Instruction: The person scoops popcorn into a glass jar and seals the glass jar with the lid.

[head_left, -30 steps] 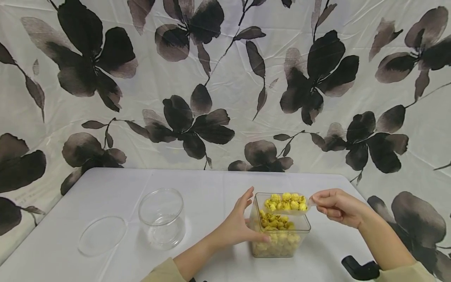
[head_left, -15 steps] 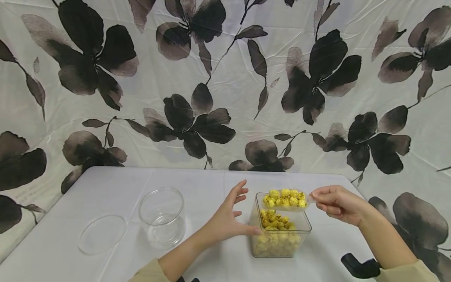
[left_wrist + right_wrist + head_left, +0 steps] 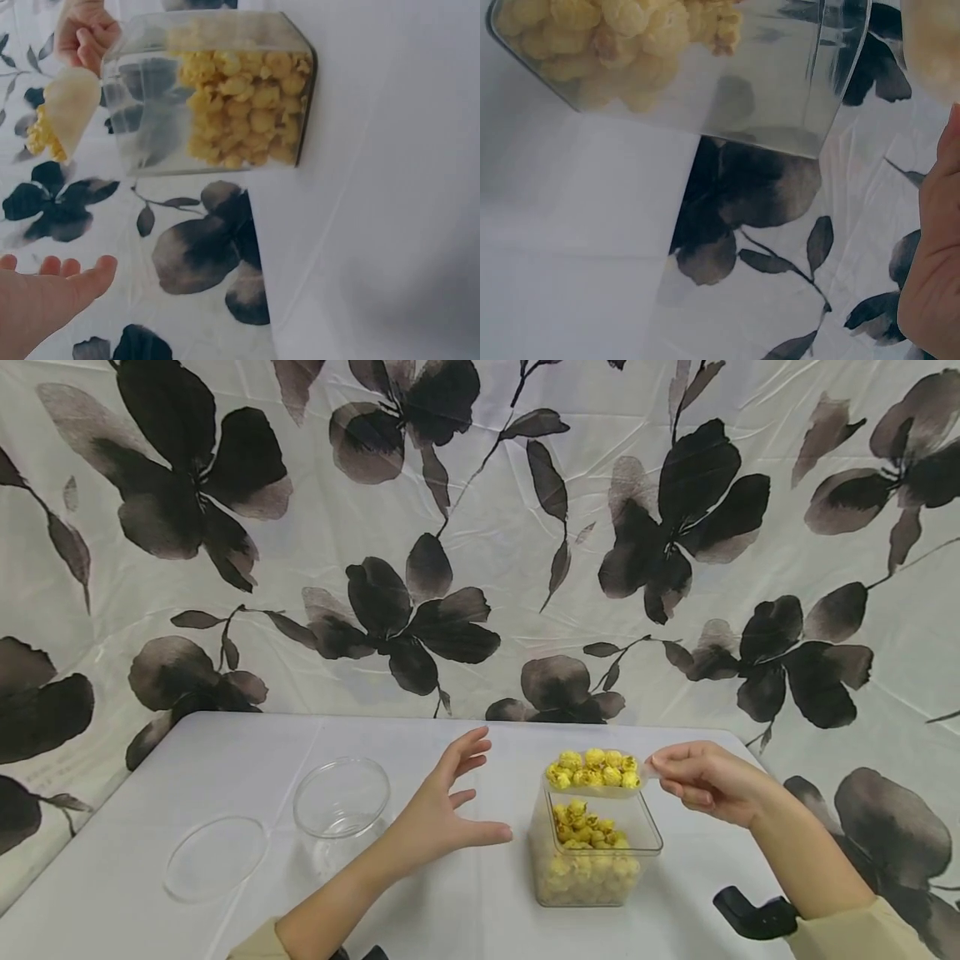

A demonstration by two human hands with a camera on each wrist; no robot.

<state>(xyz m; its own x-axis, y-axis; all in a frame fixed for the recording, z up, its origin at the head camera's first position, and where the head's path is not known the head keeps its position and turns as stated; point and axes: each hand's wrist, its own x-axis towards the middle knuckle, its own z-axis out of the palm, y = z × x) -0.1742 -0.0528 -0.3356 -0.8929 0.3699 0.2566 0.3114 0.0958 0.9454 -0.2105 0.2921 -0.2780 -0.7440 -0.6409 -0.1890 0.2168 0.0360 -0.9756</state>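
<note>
While your right hand (image 3: pixel 716 783) pinches the short handle, the scoop (image 3: pixel 73 105) hangs up above the open mouth of the clear box (image 3: pixel 638 831), heaped with yellow popcorn (image 3: pixel 595 768). From the head view it covers the box's far rim; whether the two touch isn't clear. Its bowl faces up, and from your left wrist you're seeing its pale underside.

Down below, the box stands upright on the white table (image 3: pixel 457 906), with more popcorn piled in its lower part and bare wall showing above the pile.

Over to your left hand (image 3: pixel 435 821), and it's spread wide, thumb and fingers apart, in the air beside the box and clear of it. Your two hands are well apart, with the box between them.

Further left, partly behind your forearm, you've got a round clear jar (image 3: pixel 341 822) standing upright, and left of that a clear disc (image 3: pixel 216 860) lying flat. Your sleeves (image 3: pixel 847 933) are beige, a black object (image 3: pixel 753 914) sits by the right one, and behind everything hangs a white cloth (image 3: pixel 525 527) with dark flowers.
</note>
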